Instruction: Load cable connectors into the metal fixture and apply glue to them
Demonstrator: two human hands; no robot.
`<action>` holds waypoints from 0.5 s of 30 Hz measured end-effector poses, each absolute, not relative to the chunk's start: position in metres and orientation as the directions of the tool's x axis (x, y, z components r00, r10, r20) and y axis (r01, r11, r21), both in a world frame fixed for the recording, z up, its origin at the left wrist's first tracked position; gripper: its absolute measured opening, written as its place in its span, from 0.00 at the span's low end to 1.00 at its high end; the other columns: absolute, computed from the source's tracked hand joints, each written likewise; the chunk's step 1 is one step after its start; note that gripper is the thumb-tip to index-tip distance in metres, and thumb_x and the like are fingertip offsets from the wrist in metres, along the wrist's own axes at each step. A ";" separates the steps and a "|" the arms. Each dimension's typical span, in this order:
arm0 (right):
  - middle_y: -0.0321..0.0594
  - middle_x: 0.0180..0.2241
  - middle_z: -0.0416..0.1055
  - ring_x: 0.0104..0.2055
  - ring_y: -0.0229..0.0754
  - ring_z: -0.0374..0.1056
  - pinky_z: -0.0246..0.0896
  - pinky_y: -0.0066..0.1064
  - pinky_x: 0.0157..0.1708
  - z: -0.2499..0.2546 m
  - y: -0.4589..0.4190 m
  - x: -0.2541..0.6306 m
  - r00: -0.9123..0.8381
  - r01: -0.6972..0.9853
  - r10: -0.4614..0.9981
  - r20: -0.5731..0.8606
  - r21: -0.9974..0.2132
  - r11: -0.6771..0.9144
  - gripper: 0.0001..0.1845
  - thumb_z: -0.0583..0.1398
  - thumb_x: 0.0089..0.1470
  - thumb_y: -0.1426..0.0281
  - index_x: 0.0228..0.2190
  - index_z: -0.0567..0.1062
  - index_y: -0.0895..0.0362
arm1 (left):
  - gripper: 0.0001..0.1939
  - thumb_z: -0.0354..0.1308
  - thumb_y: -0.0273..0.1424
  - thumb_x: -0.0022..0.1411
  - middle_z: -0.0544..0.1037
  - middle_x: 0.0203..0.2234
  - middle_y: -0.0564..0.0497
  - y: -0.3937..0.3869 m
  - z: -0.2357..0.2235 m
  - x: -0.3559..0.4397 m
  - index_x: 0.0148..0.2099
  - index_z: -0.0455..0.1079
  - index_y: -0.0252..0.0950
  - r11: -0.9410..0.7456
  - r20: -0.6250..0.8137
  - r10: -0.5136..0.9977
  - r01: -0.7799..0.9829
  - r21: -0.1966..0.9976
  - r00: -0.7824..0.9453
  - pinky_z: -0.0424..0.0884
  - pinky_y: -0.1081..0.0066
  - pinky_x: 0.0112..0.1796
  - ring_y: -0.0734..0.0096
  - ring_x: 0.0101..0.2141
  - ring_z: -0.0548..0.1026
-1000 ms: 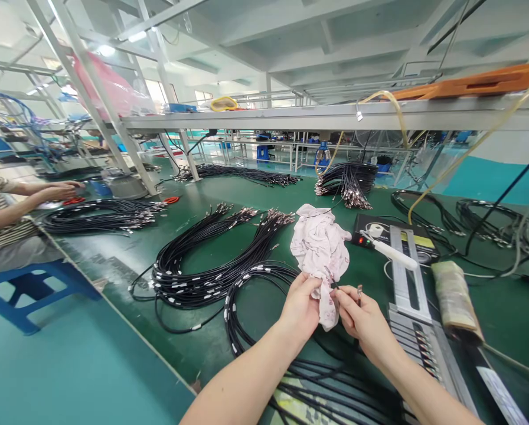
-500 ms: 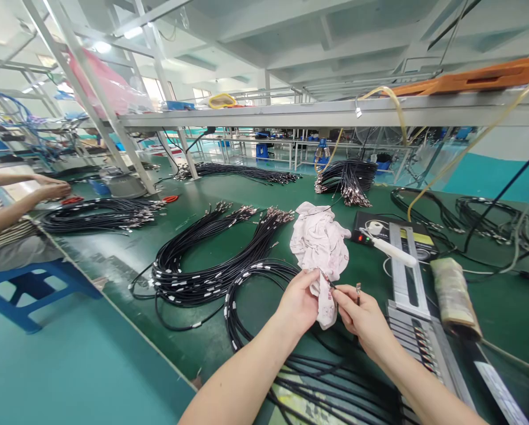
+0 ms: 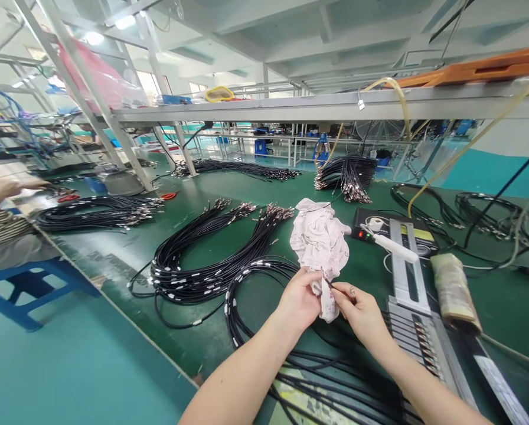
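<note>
My left hand [image 3: 300, 298] is closed on the lower end of a pale pink cloth [image 3: 320, 236], whose crumpled bulk lies on the green table just beyond. Beside it, my right hand [image 3: 357, 310] pinches a black cable close to its metal end, which meets the cloth between the two hands. The fingers partly hide that cable end. Under and left of my forearms curves a loop of black cables [image 3: 231, 301] with white labels. To the right of my right hand, a metal fixture [image 3: 417, 336] holds several cable ends in a row.
Bundled black cables [image 3: 176, 274] lie on the left of the table. A black box [image 3: 362, 221] with a white-handled tool [image 3: 395, 248] and a wrapped roll [image 3: 457, 292] stand on the right. Another person's hand [image 3: 3, 188] works at far left, near a blue stool [image 3: 25, 295].
My right hand has turned slightly, and the cable end in it has shifted against the cloth. The co-worker's hands at far left have moved left. The view has shifted slightly.
</note>
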State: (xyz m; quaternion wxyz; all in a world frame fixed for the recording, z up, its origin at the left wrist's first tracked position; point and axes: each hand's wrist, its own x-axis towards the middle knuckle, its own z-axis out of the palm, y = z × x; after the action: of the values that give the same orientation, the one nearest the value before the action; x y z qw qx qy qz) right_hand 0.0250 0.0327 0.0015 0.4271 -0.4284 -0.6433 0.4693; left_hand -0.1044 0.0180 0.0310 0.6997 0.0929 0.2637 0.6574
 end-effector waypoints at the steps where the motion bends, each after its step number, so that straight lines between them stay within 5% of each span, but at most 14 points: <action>1: 0.33 0.18 0.60 0.19 0.34 0.49 0.45 0.28 0.19 0.001 0.033 0.025 -0.272 0.159 0.950 0.151 -0.967 0.200 0.13 0.61 0.45 0.59 0.27 0.76 0.56 | 0.14 0.62 0.19 0.36 0.72 0.23 0.53 0.018 0.031 -0.105 0.29 0.66 0.34 0.120 -0.247 0.969 -0.870 0.479 -0.002 0.65 0.71 0.30 0.71 0.26 0.71; 15: 0.27 0.13 0.51 0.15 0.30 0.45 0.36 0.27 0.15 0.003 0.039 0.027 -0.410 0.109 0.911 0.044 -0.989 0.096 0.17 0.61 0.47 0.55 0.26 0.72 0.58 | 0.13 0.58 0.19 0.31 0.71 0.19 0.55 0.021 0.028 -0.103 0.24 0.63 0.34 0.079 -0.265 0.961 -0.842 0.534 -0.078 0.61 0.74 0.26 0.74 0.23 0.69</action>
State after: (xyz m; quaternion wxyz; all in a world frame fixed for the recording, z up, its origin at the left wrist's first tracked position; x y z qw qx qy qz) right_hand 0.0271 0.0393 0.0026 0.3700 -0.3975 -0.6413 0.5421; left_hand -0.1026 0.0211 0.0278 0.6716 0.1002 0.2976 0.6711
